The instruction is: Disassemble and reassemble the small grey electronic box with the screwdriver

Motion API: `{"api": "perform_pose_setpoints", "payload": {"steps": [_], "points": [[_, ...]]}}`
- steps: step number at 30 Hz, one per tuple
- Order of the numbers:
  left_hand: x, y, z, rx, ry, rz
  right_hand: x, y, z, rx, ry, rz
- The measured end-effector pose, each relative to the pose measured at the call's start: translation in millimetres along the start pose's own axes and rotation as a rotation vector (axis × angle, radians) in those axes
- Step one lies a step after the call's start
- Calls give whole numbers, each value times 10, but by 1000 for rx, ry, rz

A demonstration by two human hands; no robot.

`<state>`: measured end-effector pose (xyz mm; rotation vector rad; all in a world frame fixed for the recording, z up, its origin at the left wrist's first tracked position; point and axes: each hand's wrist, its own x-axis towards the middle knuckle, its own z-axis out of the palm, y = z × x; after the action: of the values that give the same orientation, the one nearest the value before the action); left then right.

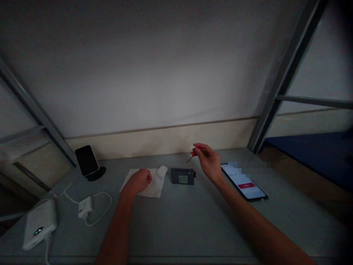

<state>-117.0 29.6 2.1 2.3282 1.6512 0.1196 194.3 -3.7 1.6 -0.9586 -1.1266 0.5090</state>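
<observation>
My right hand is raised above the grey desk and pinches a small red-handled screwdriver, its tip pointing down-left. Just below and to its left lies a small dark grey box with a vent slot row and a green label. My left hand rests as a loose fist on a white tissue; whether anything is inside the fist is hidden. A small white object sits at the tissue's far corner.
A lit phone lies flat right of my right hand. A dark phone leans on a round stand at back left. A white power bank and a white adapter with cable lie at front left. Metal frame posts flank the desk.
</observation>
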Motion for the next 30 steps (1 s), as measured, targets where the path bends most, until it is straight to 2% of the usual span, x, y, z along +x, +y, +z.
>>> {"api": "perform_pose_setpoints", "payload": {"steps": [10,15,20,23,25,28,30], "points": [[-55,58,-48,88,21,-37,26,24,-31,4,-1,-14],[-41,114,-69,44,70,104,35,-13,-47,8,-14,-25],[-10,188,-112,-210,132,225,59,-72,-86,20,-23,-27],[-4,327,-142,-393,165,279,64,-87,-94,16,-21,-37],[-1,464,-132,-492,239,303,61,-100,-88,13,-27,-38],[0,692,-48,-560,375,334,45,-144,-66,41,-42,-34],[-6,827,44,-570,414,374,22,-191,-43,70,-54,-34]]}}
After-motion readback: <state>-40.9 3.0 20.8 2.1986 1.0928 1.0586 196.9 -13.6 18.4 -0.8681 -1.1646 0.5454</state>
